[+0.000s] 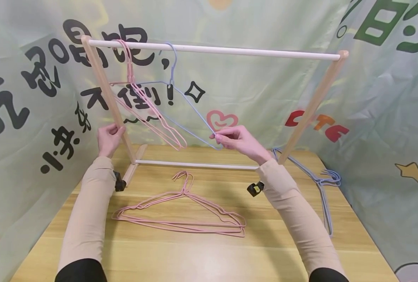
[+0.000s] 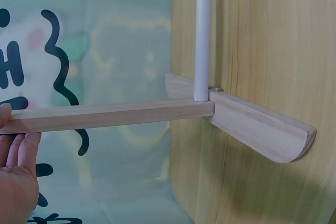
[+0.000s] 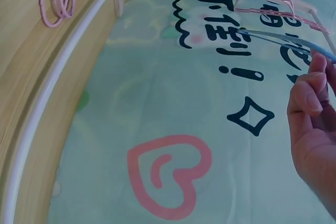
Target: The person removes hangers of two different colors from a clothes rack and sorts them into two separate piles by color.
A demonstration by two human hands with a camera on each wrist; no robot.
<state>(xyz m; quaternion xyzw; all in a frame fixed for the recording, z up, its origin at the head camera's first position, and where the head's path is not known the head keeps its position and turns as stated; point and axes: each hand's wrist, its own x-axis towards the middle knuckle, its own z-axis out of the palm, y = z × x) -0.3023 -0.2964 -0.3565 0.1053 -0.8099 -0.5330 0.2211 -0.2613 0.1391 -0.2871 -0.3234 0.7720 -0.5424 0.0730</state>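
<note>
My left hand grips the left wooden post of a small clothes rack, thumb on one side and fingers on the other; the left wrist view shows this hand at its edge. With thumb and fingertips, my right hand pinches the lower right corner of a blue clothes hanger. That hanger's hook sits over the white top rail. Pink hangers hang on the rail to its left, close to the post. In the right wrist view, the right hand's fingers are bent at the blue hanger.
Several pink hangers lie stacked on the wooden table before the rack. Blue hangers lie by the right post. A white lower bar joins the posts near the tabletop. Printed cloth surrounds the table.
</note>
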